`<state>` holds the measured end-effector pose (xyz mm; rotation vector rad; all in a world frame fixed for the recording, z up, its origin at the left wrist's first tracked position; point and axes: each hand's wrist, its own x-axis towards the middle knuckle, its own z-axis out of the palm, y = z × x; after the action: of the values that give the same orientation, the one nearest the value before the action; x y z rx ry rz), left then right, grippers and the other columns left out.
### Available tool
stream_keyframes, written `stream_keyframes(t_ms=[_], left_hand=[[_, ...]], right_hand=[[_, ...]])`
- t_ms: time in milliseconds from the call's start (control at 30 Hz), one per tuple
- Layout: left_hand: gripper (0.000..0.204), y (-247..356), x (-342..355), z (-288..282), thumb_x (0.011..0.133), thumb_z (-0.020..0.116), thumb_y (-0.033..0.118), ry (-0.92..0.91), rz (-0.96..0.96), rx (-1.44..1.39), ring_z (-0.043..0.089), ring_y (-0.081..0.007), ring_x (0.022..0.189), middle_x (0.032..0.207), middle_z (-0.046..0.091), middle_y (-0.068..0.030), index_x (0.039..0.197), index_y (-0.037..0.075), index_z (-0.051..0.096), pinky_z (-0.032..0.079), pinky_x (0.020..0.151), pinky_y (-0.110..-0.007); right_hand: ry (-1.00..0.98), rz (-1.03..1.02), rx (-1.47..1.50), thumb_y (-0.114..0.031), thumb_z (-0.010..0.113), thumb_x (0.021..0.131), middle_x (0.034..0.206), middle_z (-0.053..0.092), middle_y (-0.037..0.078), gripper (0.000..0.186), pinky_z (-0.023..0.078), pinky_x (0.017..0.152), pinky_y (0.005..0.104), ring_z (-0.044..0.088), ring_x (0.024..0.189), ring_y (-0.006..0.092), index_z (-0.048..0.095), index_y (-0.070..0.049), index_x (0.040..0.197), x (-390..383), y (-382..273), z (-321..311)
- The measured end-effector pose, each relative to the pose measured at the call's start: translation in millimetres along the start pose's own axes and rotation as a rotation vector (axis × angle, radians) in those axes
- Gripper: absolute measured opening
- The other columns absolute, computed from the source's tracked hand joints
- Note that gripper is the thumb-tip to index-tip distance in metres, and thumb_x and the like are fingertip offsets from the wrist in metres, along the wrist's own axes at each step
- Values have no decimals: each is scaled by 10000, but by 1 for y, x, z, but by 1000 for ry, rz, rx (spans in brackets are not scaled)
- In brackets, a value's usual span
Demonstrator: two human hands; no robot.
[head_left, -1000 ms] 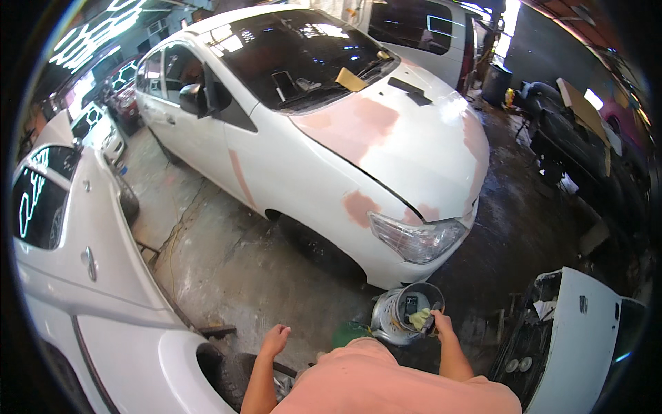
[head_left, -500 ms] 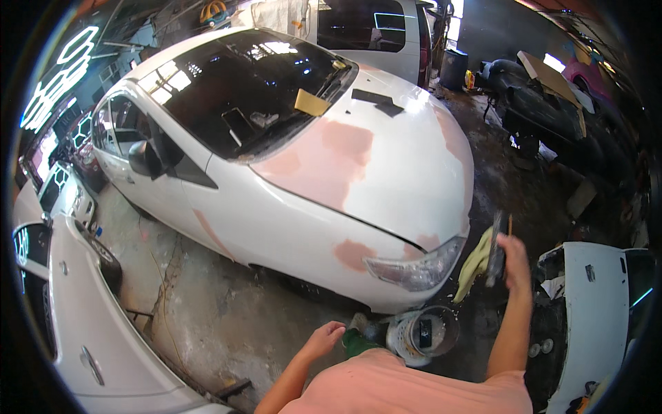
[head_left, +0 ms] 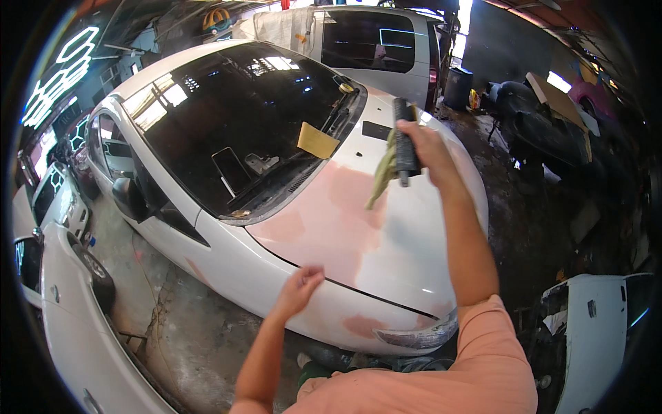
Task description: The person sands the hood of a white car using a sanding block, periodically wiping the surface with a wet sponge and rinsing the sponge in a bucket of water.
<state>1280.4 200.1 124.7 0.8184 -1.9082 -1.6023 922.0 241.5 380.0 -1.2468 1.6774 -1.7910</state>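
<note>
Above the bonnet of a white car point(head_left: 414, 228), my right hand point(head_left: 429, 150) grips a long dark sanding block point(head_left: 405, 141). A yellow-green cloth point(head_left: 381, 176) hangs from the same hand, beside the block. My left hand point(head_left: 301, 290) is loosely curled over the near wing, close to the bonnet seam, and nothing shows in its fingers. Dull pink patches point(head_left: 314, 207) cover part of the bonnet. A yellow sheet point(head_left: 318, 140) rests at the foot of the windscreen, and a flat black piece point(head_left: 376, 130) lies on the bonnet behind the block.
To the left stands a silver car point(head_left: 76, 310). A white van point(head_left: 369, 41) is parked behind. On the right are a loose white car door point(head_left: 596, 331) and a heap of dark car parts point(head_left: 545, 131). A blue drum point(head_left: 458, 88) stands farther back.
My right hand has swung up and left from beside the headlight to over the bonnet, carrying the block and cloth. My left hand has risen forward to the wing. My view has shifted.
</note>
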Motion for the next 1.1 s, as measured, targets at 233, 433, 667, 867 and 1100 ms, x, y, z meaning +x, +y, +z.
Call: stream_keyframes(t_ms=[233,433,667,867,1100], left_hand=[[684,44,173,-32,970,790,317,215,458,431,512,-360,1387,1493,524,-226,1499,-1,495,461,1135,-460],[1104,30,234,-24,792,826,617,86,397,982,196,-577,1554,1716,245,-267,1673,177,327,214,1214,-728],[863,56,278,-14,754,829,614,-203,569,1179,283,-526,1543,1675,364,-191,1476,196,607,254,1155,-785],[399,46,269,-34,867,778,438,-280,635,1252,593,-367,1300,1304,662,-102,1166,175,747,489,1036,-542],[550,50,250,-82,794,854,491,-241,714,1185,472,-412,1455,1473,596,-133,1228,175,733,381,1185,-544]], right_hand=[[-147,267,236,-466,682,986,747,607,-25,394,473,591,295,593,661,104,713,-83,896,45,144,113],[-147,315,-104,-350,695,989,900,690,24,354,528,698,335,653,764,163,721,-1,1045,5,191,84],[47,286,-955,-368,702,954,1311,631,232,479,525,1030,516,612,1234,423,687,-63,1323,-35,255,69],[53,-45,-1057,-318,667,1000,1359,627,103,420,491,1050,524,560,1247,369,686,-140,1380,45,288,96],[16,-196,-1008,-292,646,1025,1309,636,83,393,487,1001,526,573,1181,347,692,-173,1396,3,289,123]])
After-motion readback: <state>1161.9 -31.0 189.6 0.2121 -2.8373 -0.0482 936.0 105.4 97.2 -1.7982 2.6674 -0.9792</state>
